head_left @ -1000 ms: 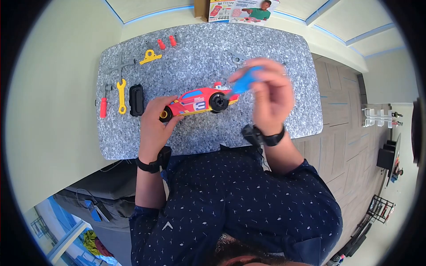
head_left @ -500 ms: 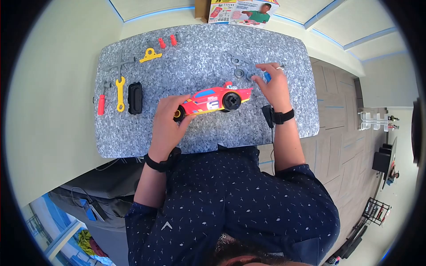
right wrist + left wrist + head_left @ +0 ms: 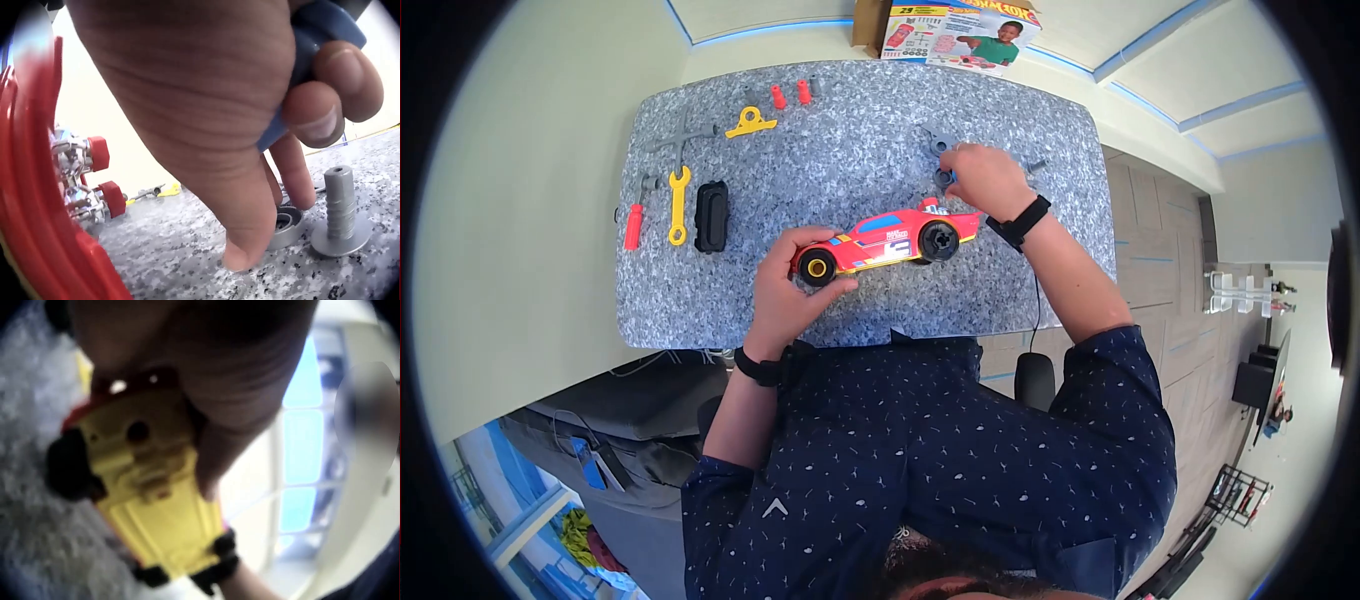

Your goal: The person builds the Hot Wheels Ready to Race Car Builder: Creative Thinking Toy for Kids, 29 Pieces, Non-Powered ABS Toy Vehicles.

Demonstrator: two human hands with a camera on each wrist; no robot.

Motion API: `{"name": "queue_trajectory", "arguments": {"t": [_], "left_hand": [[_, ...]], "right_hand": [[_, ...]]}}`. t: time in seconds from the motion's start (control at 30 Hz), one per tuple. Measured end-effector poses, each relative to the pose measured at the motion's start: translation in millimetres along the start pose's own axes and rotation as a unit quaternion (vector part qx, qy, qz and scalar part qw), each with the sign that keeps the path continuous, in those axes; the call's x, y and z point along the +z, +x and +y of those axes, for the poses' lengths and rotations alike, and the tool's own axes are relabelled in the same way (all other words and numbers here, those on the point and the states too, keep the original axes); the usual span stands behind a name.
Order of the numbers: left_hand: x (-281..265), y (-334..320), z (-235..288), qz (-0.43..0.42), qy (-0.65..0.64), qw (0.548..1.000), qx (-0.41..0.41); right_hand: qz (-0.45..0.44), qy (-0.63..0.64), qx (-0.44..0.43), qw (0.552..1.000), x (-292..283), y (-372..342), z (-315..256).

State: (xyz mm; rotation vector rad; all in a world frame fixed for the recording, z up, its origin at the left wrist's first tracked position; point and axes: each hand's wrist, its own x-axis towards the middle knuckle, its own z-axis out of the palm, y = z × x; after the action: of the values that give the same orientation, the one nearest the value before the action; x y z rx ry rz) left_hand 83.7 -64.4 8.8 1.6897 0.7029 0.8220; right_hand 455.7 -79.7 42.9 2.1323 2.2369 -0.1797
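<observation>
A red toy race car (image 3: 890,243) is tilted on its side in my left hand (image 3: 785,300), which grips its front end between thumb and fingers. Its black wheels show in the head view, and the yellow underside (image 3: 162,519) faces the left wrist camera. Behind the car's tail, my right hand (image 3: 990,180) reaches down to the table. Its curled fingers hold a blue-handled tool (image 3: 328,25) against the palm. The thumb and another finger of that hand come down around a grey ring (image 3: 289,234). A grey ribbed peg with a round flange (image 3: 340,206) stands beside it.
A yellow wrench (image 3: 678,207), a black tray-like part (image 3: 711,217), a red-handled tool (image 3: 634,226) and a grey cross wrench (image 3: 683,138) lie at the left. Behind are a yellow bracket (image 3: 750,122) and red pieces (image 3: 778,97). A printed box (image 3: 960,35) stands beyond the table.
My right hand has left the rear wheel with the blue tool and moved to the grey parts behind the car. My left hand has shifted the car rightward, showing more front wheel.
</observation>
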Motion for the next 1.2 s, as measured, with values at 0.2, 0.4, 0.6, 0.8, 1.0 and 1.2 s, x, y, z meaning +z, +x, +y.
{"name": "queue_trajectory", "arguments": {"t": [0.2,0.4,0.6,0.8,1.0,1.2], "left_hand": [[-2,-11,-8,-0.016,-0.021,1.000,0.011],[-1,-12,-7,0.003,-0.031,0.999,0.030],[-3,-13,-7,-0.005,-0.001,1.000,0.031],[-9,-17,-2,-0.028,0.026,0.999,0.004],[-11,-21,-17,-0.032,0.035,0.999,-0.004],[-8,-17,-6,-0.014,0.012,0.997,0.072]], "right_hand": [[-0.024,-0.024,-0.015,0.999,1,14,1],[-0.005,0.030,-0.034,0.999,-19,20,0],[-0.037,0.014,-0.081,0.996,-17,44,-7],[-0.039,0.015,-0.116,0.992,-5,62,5],[0.054,0.047,-0.102,0.992,-3,59,13],[0.127,0.338,-0.093,0.928,-84,4,-56]]}}
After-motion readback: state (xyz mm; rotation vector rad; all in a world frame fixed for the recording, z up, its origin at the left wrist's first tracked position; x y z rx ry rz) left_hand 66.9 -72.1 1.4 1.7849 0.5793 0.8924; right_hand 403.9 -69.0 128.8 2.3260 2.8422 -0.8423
